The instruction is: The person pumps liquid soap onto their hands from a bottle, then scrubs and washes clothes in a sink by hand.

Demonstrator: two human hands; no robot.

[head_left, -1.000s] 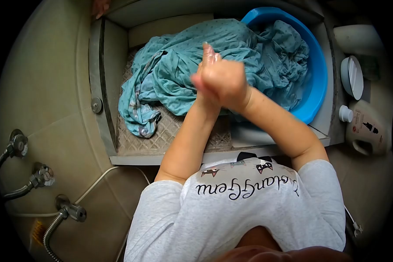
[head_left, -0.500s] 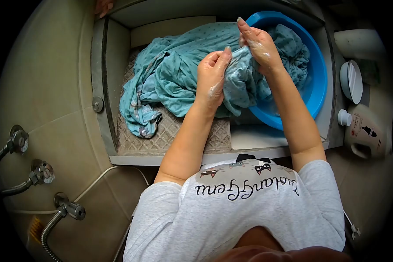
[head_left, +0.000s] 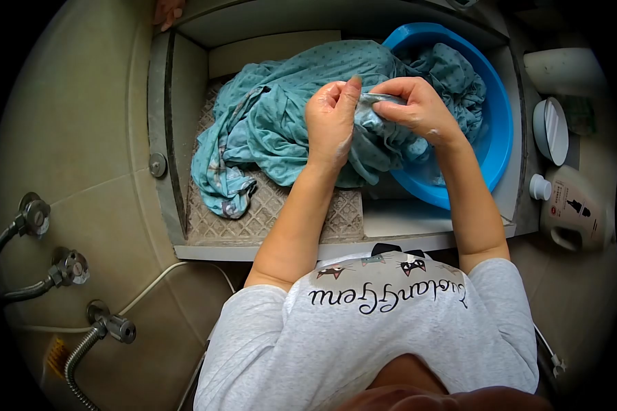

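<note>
A large wet teal cloth with small dark spots (head_left: 274, 130) lies bunched over the ribbed floor of a sink and runs into a blue basin (head_left: 504, 130). My left hand (head_left: 330, 123) is closed on a fold of the cloth, its thumb pointing up. Beside it, my right hand (head_left: 418, 109) pinches the same raised part between thumb and fingers. A little white foam shows on both hands. The raised fold hangs below them, near the basin's left rim.
On the right ledge stand a white bowl (head_left: 550, 130), a detergent bottle (head_left: 576, 209) with a white cap and a pale container (head_left: 565, 68). Metal taps (head_left: 68, 267) and hoses are on the left wall. The sink's front edge (head_left: 267, 252) runs before my body.
The hands were pressed together above the cloth, then took hold of a fold. Since then my right hand has come down and closer to my left, now pinching the cloth.
</note>
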